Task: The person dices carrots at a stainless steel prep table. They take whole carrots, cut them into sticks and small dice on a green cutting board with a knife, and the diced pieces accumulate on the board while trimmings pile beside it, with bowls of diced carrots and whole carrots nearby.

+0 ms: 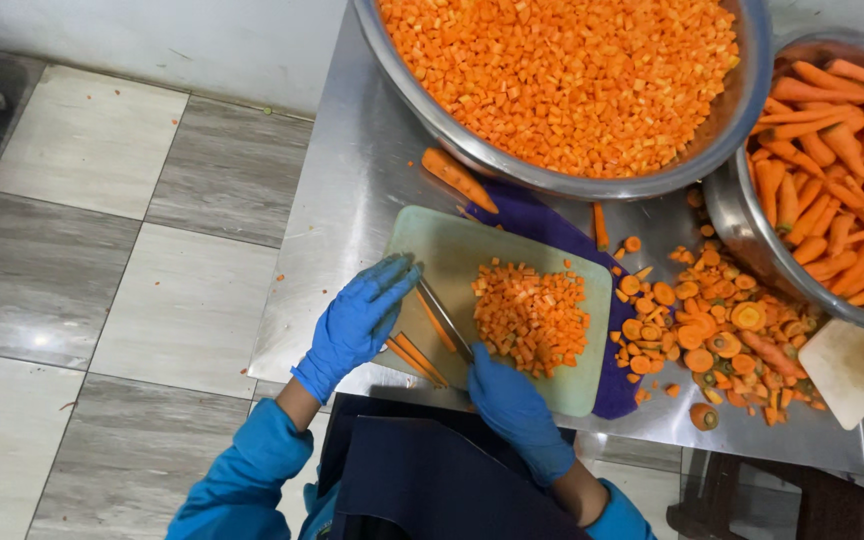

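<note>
On a steel table (352,200) beside grey floor tiles (102,250), the right hand (517,405) grips a knife (444,320) over a green cutting board (452,245). At nine o'clock, the left hand (357,320) lies open on carrot sticks (417,358); diced carrot (530,315) sits at three.

A commercial kitchen: a steel tabletop (352,200), a huge steel bowl (472,150) of diced carrot, another basin (742,225) of peeled carrots, tiled floor (102,250).

Bowls (552,185) crowd board's (432,240) far side – left edge free, apparently
</note>
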Demonstrator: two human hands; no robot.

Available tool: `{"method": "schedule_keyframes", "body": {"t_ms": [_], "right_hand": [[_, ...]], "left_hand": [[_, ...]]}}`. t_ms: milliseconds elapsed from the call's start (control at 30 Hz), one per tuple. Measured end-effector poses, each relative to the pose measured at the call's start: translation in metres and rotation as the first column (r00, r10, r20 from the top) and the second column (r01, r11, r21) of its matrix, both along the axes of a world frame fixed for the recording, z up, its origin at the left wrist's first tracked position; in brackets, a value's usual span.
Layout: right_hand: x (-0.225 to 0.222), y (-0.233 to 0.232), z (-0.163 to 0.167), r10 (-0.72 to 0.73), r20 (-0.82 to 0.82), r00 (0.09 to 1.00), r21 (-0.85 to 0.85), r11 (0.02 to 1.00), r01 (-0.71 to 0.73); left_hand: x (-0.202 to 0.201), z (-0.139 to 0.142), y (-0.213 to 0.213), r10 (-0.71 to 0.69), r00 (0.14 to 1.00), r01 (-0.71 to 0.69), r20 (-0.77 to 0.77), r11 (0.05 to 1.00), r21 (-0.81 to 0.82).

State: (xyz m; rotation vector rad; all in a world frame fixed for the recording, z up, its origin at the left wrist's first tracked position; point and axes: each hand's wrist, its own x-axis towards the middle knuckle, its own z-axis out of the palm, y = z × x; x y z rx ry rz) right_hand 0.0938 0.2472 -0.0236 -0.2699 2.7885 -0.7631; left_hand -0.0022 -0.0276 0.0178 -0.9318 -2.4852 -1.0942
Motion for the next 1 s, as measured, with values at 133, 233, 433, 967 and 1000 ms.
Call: {"method": "schedule_keyframes", "body": {"t_ms": [133,233,433,967,1000], "right_hand": [[-0.004,-0.007,0.009,0.025,0.053,0.998,0.2,0.979,-0.036],[-0.002,-0.011,0.015,0.087,-0.178,0.98,0.081,0.994,-0.074],[-0.004,-0.013,0.018,0.02,0.028,0.999,0.18,0.983,-0.025],[-0.036,0.002,0.003,0.011,0.209,0.978,-0.094,0.996,0.009],[-0.029,0.0,0.004,-0.06,0.309,0.949,-0.037,0.996,0.075]], "left_hand": [[-0.005,-0.002,0.005,-0.018,0.999,0.009,-0.051,0.984,-0.175],[-0.007,-0.012,0.007,-0.052,0.998,0.047,-0.021,0.983,-0.178],[-0.009,-0.026,0.009,-0.06,0.997,0.072,0.057,0.969,-0.238],[-0.018,-0.029,0.016,-0.029,0.994,0.035,0.101,0.998,-0.059],[-0.018,-0.028,0.016,-0.028,0.998,0.032,0.056,0.997,-0.071]]}}
